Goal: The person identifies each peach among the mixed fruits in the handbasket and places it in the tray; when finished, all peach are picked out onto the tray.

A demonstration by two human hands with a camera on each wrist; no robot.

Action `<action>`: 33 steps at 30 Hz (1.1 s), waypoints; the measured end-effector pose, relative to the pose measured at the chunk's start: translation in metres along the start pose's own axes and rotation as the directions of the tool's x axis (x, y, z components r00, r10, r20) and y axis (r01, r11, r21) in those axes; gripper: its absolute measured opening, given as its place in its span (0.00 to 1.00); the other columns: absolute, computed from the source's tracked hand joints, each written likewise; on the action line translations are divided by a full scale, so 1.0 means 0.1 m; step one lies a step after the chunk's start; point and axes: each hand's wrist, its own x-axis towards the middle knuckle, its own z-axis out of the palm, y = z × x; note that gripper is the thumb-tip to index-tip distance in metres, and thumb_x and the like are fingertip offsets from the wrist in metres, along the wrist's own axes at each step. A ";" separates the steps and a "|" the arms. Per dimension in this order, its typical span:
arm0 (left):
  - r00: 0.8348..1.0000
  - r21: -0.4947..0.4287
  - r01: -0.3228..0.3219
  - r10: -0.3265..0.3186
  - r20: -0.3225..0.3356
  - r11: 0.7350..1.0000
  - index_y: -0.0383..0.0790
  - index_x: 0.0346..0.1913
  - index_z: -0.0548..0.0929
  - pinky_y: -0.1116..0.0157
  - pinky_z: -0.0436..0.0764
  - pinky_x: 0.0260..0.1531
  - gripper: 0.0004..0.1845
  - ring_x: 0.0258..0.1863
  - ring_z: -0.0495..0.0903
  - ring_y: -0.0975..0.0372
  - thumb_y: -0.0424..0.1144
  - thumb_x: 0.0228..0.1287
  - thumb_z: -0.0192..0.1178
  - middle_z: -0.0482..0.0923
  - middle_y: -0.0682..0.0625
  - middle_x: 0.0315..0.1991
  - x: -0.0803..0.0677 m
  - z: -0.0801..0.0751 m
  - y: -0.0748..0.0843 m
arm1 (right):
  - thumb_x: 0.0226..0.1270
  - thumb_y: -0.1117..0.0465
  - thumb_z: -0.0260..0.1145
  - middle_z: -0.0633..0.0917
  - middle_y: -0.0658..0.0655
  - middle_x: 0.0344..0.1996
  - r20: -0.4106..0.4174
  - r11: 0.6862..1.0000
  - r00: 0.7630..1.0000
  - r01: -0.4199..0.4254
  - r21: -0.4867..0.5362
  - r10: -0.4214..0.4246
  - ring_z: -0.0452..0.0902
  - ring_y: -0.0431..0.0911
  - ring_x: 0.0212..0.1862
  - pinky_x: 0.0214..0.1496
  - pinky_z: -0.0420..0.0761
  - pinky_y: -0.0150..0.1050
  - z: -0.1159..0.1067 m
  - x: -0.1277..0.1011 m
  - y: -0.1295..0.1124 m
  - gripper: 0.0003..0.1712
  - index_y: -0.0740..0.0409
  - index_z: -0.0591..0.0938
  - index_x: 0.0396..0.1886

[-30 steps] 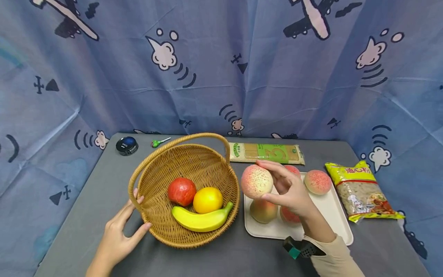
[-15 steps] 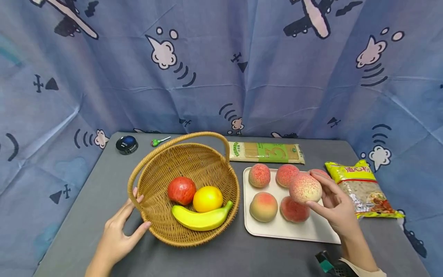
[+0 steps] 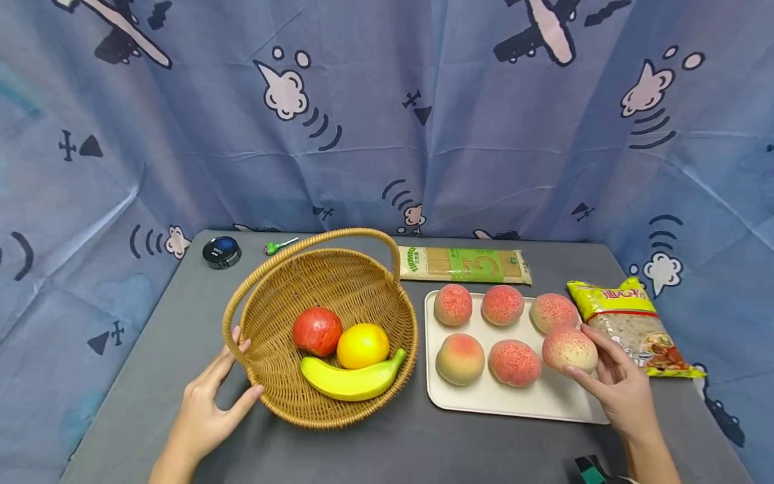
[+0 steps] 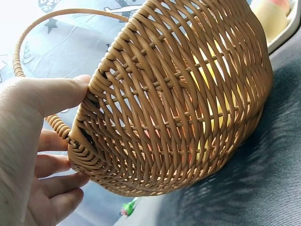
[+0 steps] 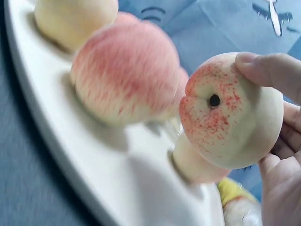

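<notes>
A wicker basket (image 3: 326, 282) (image 4: 178, 117) holds a red apple (image 3: 317, 331), an orange (image 3: 363, 345) and a banana (image 3: 351, 380). My left hand (image 3: 232, 380) (image 4: 47, 141) grips its left rim, thumb on top and fingers on the outer wall. A white tray (image 3: 520, 403) (image 5: 94, 165) to the right carries several peaches in two rows. At the tray's front right my right hand (image 3: 595, 359) (image 5: 277, 141) holds one more peach (image 3: 568, 349) (image 5: 230, 113), just above or on the tray surface, beside another peach (image 3: 514, 363) (image 5: 124, 70).
A flat noodle packet (image 3: 464, 264) lies behind the tray and a yellow food bag (image 3: 631, 329) lies to its right. A black round tin (image 3: 221, 252) and a green lollipop (image 3: 279, 247) sit at the back left. Blue patterned cloth surrounds the grey table (image 3: 387, 450).
My right hand carried the peach from beside the basket rightward across the tray and lowered it to the front right. The left hand and basket stayed put.
</notes>
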 end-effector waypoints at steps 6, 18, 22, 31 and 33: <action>1.000 0.002 0.010 -0.010 0.022 1.000 0.35 0.62 0.74 0.82 0.57 0.64 0.38 0.68 0.61 0.73 0.33 0.43 0.74 0.64 0.40 0.69 0.00 0.00 0.00 | 0.47 0.89 0.61 0.72 0.48 0.61 -0.024 0.996 0.997 -0.075 -0.042 0.074 0.65 0.31 0.64 0.60 0.65 0.17 -0.12 -0.06 0.17 0.41 0.75 0.65 0.65; 1.000 -0.003 0.006 -0.006 0.012 1.000 0.35 0.62 0.75 0.82 0.58 0.64 0.37 0.68 0.61 0.72 0.34 0.43 0.74 0.65 0.40 0.68 0.00 0.00 -0.01 | 0.46 0.89 0.62 0.71 0.49 0.61 0.032 0.995 0.997 -0.071 -0.076 0.073 0.64 0.32 0.64 0.62 0.63 0.16 -0.26 -0.08 0.33 0.42 0.74 0.65 0.65; 1.000 -0.005 -0.007 0.007 -0.002 1.000 0.34 0.61 0.75 0.81 0.58 0.64 0.37 0.68 0.62 0.71 0.34 0.42 0.74 0.66 0.39 0.68 0.00 0.00 -0.02 | 0.47 0.87 0.64 0.68 0.49 0.62 0.065 0.985 0.993 -0.090 -0.145 0.101 0.61 0.31 0.65 0.62 0.61 0.15 -0.26 -0.08 0.30 0.43 0.72 0.62 0.66; 1.000 -0.002 0.001 -0.001 0.008 1.000 0.34 0.62 0.75 0.81 0.58 0.65 0.37 0.68 0.61 0.72 0.33 0.43 0.73 0.65 0.39 0.68 0.00 -0.01 0.01 | 0.53 0.80 0.65 0.64 0.45 0.65 0.085 0.929 0.978 -0.154 -0.336 0.193 0.59 0.25 0.63 0.60 0.59 0.12 -0.33 -0.10 0.27 0.45 0.64 0.60 0.71; 1.000 0.001 0.002 -0.002 0.012 1.000 0.35 0.62 0.74 0.82 0.57 0.64 0.37 0.68 0.61 0.73 0.34 0.43 0.73 0.64 0.40 0.68 -0.01 -0.01 0.01 | 0.53 0.81 0.66 0.65 0.44 0.63 0.097 0.930 0.976 -0.154 -0.333 0.196 0.60 0.24 0.62 0.59 0.60 0.12 -0.33 -0.11 0.28 0.45 0.62 0.61 0.71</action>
